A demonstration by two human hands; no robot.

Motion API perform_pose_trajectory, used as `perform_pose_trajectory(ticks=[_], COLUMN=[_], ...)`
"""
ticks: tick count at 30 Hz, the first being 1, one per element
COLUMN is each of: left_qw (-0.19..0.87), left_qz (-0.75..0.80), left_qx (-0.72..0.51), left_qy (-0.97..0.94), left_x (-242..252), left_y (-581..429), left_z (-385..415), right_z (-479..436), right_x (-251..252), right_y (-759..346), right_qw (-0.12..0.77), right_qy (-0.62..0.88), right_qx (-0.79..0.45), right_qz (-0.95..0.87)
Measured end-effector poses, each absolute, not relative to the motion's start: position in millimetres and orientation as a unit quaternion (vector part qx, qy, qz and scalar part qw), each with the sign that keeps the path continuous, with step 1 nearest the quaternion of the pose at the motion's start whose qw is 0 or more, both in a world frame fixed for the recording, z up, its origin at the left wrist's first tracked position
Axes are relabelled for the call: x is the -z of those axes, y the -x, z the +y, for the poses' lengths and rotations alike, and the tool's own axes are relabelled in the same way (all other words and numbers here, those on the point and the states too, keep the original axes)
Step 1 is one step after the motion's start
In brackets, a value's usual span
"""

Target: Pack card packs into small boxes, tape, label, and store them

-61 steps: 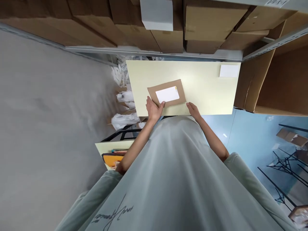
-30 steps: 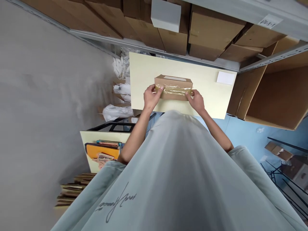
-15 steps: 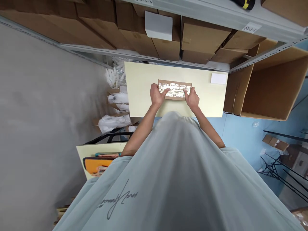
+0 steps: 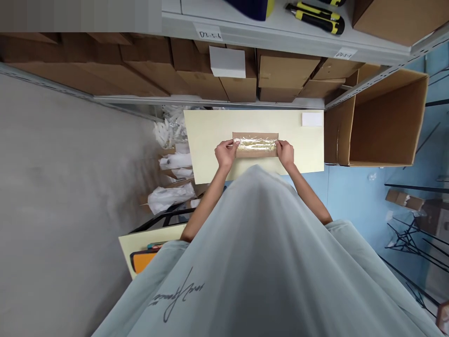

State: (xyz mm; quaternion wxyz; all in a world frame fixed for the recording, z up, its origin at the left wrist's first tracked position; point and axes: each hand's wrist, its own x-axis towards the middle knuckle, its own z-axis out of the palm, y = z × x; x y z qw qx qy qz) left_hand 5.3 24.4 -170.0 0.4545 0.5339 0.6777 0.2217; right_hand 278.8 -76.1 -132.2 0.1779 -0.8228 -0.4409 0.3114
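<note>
A small flat cardboard box (image 4: 256, 152) lies lengthwise before me on a cream-coloured board. Across its top runs a strip of clear, shiny tape (image 4: 257, 142) that reflects the light. My left hand (image 4: 225, 153) is closed at the left end, its thumb and fingers pinching there by the tape. At the opposite end, my right hand (image 4: 285, 152) grips the box with the thumb against its edge. The fingers beneath or behind the box are partly hidden. On the board's far right corner sits a white paper slip (image 4: 312, 119).
The cream board (image 4: 206, 131) stands against a metal shelf (image 4: 280, 44) holding cardboard cartons (image 4: 286, 70) and yellow-black utility knives (image 4: 317, 18). A large open carton (image 4: 386, 121) is at the right. White plastic bags (image 4: 170, 196) sit at the left, near a lower side table (image 4: 154, 234).
My view has tilted, so more of the upper shelf shows. My thumbs have moved from the top of the tape outward to the two ends of the box.
</note>
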Motion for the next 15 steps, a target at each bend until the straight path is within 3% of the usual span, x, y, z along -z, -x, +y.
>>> perform_pose_trajectory(ticks=[4,10,15], left_qw=[0.450,0.498,0.533], left_qz=[0.654,0.622,0.642], left_qx=[-0.263,-0.272,-0.177], left_qy=[-0.548,-0.539,-0.521], left_x=[159,164,188], left_y=[-2,19,37], left_z=[28,18,0], right_z=[-73,-80,-94], right_x=[124,137,161], right_y=[-275,-264,-244], right_qw=[0.195,0.342,0.308], right_qy=[0.821,0.800,0.830], right_qx=[-0.298,-0.331,-0.368], right_qz=[-0.445,-0.364,-0.285])
